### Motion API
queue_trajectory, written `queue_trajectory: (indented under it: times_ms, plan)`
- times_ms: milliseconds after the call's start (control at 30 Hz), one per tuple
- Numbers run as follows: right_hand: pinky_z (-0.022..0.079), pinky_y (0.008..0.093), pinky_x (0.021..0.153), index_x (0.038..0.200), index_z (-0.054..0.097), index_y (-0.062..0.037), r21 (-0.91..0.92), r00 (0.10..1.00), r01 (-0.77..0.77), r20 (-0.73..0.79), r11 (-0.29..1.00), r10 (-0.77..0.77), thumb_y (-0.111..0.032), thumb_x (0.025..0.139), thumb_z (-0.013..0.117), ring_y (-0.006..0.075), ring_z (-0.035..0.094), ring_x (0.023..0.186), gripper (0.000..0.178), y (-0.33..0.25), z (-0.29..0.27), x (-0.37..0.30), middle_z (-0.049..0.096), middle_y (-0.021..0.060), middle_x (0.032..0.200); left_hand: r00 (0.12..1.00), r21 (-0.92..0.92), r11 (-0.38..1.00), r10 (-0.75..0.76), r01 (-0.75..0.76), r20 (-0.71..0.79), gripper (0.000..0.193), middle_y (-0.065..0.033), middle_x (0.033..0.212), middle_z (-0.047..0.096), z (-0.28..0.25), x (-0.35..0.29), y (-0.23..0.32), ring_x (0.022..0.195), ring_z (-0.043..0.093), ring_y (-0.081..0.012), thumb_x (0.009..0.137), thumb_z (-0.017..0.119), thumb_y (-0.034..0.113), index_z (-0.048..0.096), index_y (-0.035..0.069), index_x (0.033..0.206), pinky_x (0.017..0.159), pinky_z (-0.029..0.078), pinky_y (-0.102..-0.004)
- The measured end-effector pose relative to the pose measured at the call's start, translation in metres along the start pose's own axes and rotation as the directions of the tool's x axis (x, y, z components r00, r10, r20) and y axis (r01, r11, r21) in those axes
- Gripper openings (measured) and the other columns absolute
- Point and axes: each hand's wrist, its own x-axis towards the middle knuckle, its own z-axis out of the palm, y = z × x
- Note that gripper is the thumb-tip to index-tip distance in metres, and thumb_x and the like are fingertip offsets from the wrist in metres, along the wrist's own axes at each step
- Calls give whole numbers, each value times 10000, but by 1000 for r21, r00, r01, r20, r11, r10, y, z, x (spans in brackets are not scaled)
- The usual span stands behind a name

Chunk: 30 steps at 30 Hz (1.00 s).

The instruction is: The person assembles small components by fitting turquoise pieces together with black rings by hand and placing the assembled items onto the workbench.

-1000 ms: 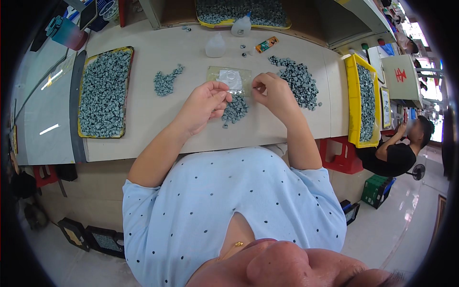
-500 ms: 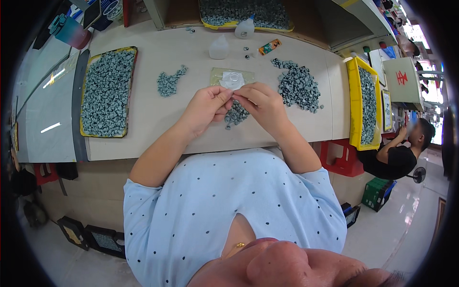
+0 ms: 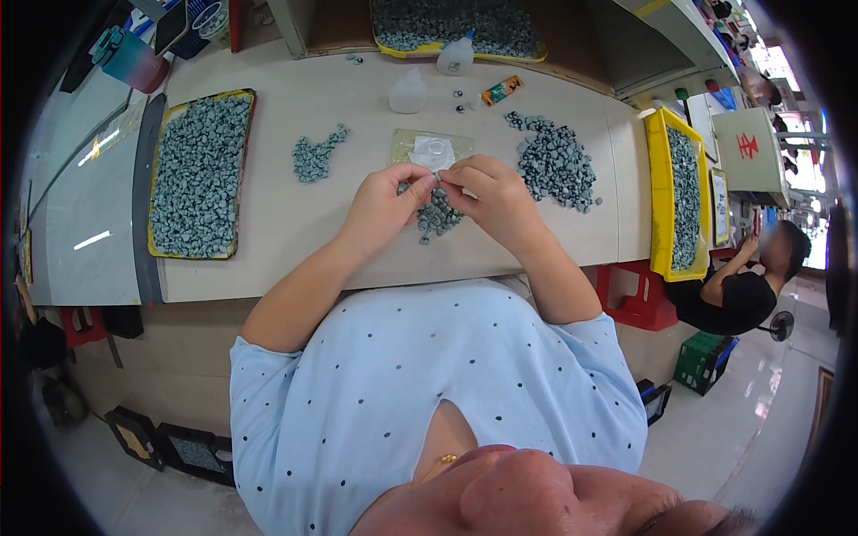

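Observation:
My left hand and my right hand meet over the table, thumbs and forefingers pinched together. Between the fingertips is a small grey-green piece, mostly covered by the fingers. Just beneath the hands lies a little heap of similar grey-green pieces. Beyond the fingertips, a yellowish flat pad carries white paper and a small clear round dish. A larger heap of darker pieces spreads to the right. On the left sits a small cluster of lighter pieces.
Full yellow-rimmed trays stand at the left and right; another tray is under the shelf. Two squeeze bottles and an orange-green packet lie farther back. A person sits at the right.
The fingertips have shifted slightly around the piece. The left hand's lower fingers have curled in out of sight, and the right hand has turned a little.

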Motion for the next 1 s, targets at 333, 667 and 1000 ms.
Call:
queue_trajectory:
  times_ms: [333, 667, 1000]
  plan:
    - [485, 304, 616, 901, 626, -27, -232, 984, 181, 34, 956, -178, -1, 622, 701, 207, 579, 740, 291, 16, -6, 2, 602, 61, 857, 998, -215, 975, -45, 51, 33, 189, 38, 708, 504, -3, 3, -4, 564, 406, -24, 901, 542, 153, 625, 2, 978, 492, 342, -176]
    - [483, 301, 624, 935, 614, -28, -418, 955, 293, 87, 860, -283, -57, 653, 616, 209, 567, 758, 283, 25, -2, 8, 593, 61, 902, 993, -444, 888, -98, 117, 65, 202, 21, 776, 486, -11, 3, 5, 552, 337, -15, 906, 498, 93, 578, -37, 1038, 456, 275, -178]
    - [481, 292, 633, 925, 630, -22, -278, 975, 213, 5, 937, -220, 7, 653, 683, 187, 583, 730, 279, 13, 1, 10, 611, 66, 859, 996, -451, 892, -37, -6, -87, 205, -10, 809, 525, -13, 1, 4, 529, 335, -21, 858, 587, 64, 568, -22, 1043, 448, 272, -172]
